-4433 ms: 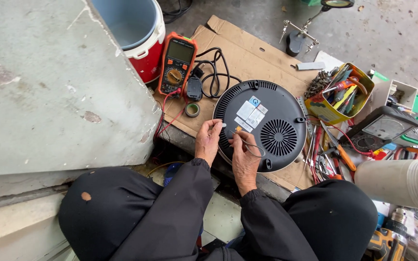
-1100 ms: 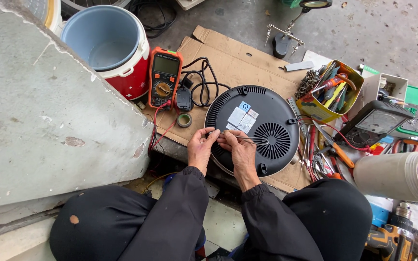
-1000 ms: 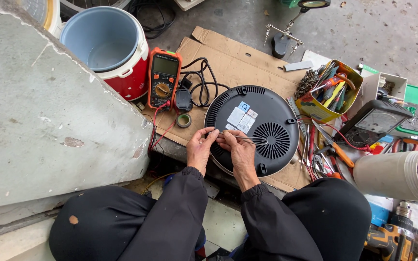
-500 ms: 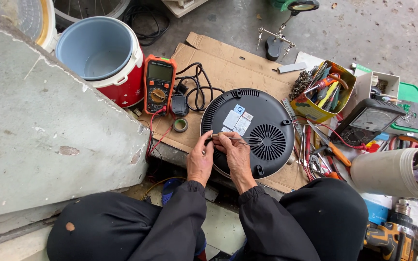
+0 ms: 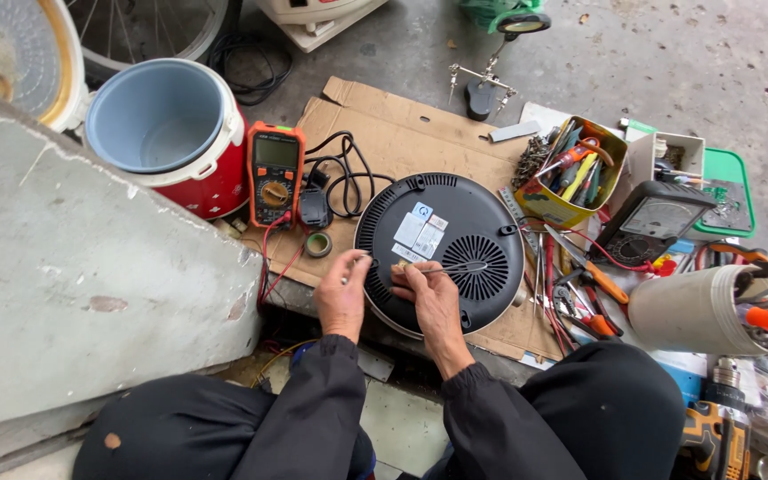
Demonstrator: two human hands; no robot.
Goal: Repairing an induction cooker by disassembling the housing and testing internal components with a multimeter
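Both hands are working at the near rim of the round black cooker base (image 5: 442, 244), lying underside-up on the cardboard (image 5: 402, 133). Left hand (image 5: 341, 298) is pinching something small; right hand (image 5: 428, 293) is gripping thin tweezers (image 5: 460, 267). Beyond, an orange multimeter (image 5: 276, 173) is lying beside the red pot (image 5: 171, 133).

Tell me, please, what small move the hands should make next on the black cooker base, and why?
Probably bring the tool tip to the base's near rim. The right hand holds a thin metal tool flat across the round base, while the left hand pinches something small at the rim; I cannot tell what.
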